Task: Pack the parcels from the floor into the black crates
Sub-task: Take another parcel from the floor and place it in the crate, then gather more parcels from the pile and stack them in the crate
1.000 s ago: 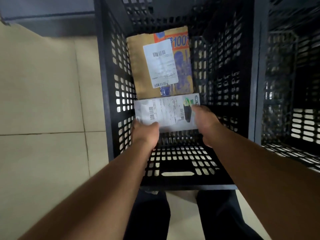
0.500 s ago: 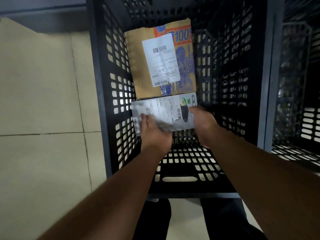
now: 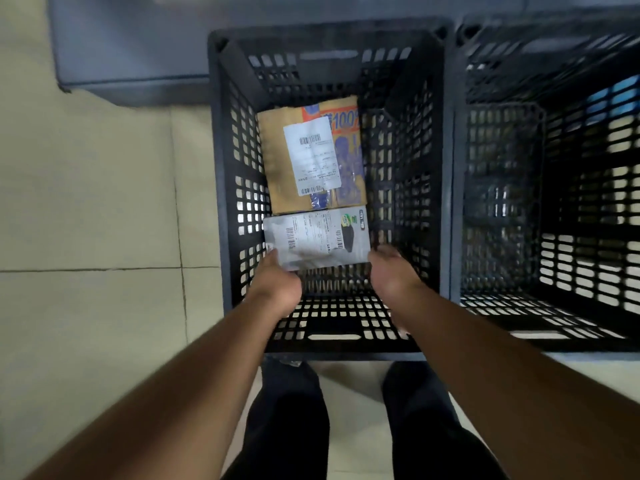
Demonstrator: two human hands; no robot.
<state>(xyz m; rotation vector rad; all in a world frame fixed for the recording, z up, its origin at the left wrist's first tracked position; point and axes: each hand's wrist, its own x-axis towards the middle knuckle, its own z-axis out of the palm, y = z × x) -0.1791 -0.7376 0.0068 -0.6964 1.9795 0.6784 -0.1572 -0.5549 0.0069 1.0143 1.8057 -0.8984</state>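
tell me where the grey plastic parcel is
The grey plastic parcel lies inside the left black crate, against the brown cardboard box, nearer the person.

Parcel depot: labelled parcels (image 3: 313,157), crates (image 3: 221,168)

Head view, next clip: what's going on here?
A person leans over a black crate and sets a grey-white parcel on its floor, right against a brown cardboard parcel already lying there. The left hand touches the grey-white parcel's near left corner; the right hand sits at its right edge with fingers loose, contact unclear. A second black crate stands to the right, its contents too blurred to tell.
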